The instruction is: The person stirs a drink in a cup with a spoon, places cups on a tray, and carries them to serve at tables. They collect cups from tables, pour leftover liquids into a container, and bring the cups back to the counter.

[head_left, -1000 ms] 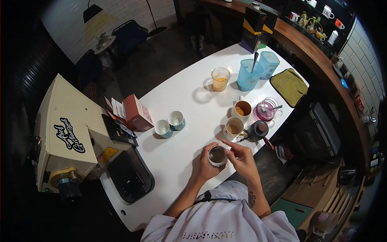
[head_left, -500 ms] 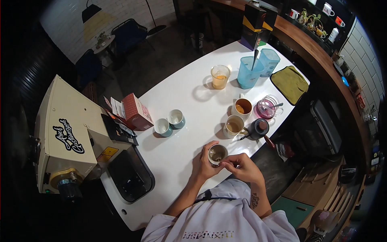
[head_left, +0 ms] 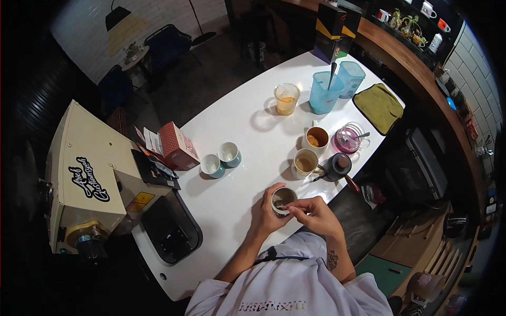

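My left hand is wrapped round a small cup near the table's front edge. My right hand is pinched at the cup's right rim, its fingertips over the opening. What they hold is too small to make out. Inside the cup is something dark and shiny. Just beyond stand a white mug with brownish liquid and another mug, orange-brown inside. A dark round pot with a brown knob sits to their right.
Two pale cups stand left of centre on the white table. A glass, a blue pitcher, a pink-filled glass pot and a green cloth lie farther off. A cream machine is at the left.
My right hand has moved down from above the cup's right side to its lower right rim, with its fingers pinched. My left hand still holds the cup in nearly the same place.
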`<action>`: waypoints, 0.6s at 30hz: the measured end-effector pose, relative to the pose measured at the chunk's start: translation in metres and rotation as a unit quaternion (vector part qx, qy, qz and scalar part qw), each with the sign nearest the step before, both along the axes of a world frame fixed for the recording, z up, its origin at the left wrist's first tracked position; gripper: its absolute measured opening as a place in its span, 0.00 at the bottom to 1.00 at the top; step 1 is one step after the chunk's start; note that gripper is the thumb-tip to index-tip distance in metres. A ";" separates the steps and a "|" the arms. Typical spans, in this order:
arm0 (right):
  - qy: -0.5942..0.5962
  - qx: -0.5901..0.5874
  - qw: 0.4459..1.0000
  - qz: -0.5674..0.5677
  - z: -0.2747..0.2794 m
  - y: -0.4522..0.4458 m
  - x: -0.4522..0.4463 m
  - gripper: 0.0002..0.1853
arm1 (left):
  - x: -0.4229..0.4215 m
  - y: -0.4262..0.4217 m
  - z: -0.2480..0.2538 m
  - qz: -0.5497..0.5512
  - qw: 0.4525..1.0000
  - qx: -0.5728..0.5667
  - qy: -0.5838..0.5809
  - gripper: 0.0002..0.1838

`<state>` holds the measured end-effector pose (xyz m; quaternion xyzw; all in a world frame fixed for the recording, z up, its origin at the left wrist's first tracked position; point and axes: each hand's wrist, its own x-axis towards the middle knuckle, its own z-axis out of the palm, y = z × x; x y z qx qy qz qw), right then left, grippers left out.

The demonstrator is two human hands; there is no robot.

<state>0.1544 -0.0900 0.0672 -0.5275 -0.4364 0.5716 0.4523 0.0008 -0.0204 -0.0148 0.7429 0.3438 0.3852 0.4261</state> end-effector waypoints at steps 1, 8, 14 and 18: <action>-0.036 0.003 0.999 -0.007 -0.005 0.001 -0.001 0.11 | 0.000 0.000 -0.001 -0.001 1.000 -0.012 0.009 0.42; -0.009 0.048 0.998 -0.033 0.005 0.005 -0.003 0.11 | 0.001 -0.001 0.003 0.008 1.000 -0.019 0.021 0.42; 0.019 0.006 1.000 -0.002 0.000 0.002 0.000 0.11 | 0.002 -0.001 -0.001 0.003 1.000 -0.019 -0.004 0.42; 0.044 0.013 0.998 -0.035 0.006 0.004 -0.003 0.11 | 0.002 -0.002 0.001 0.006 1.000 -0.029 0.009 0.42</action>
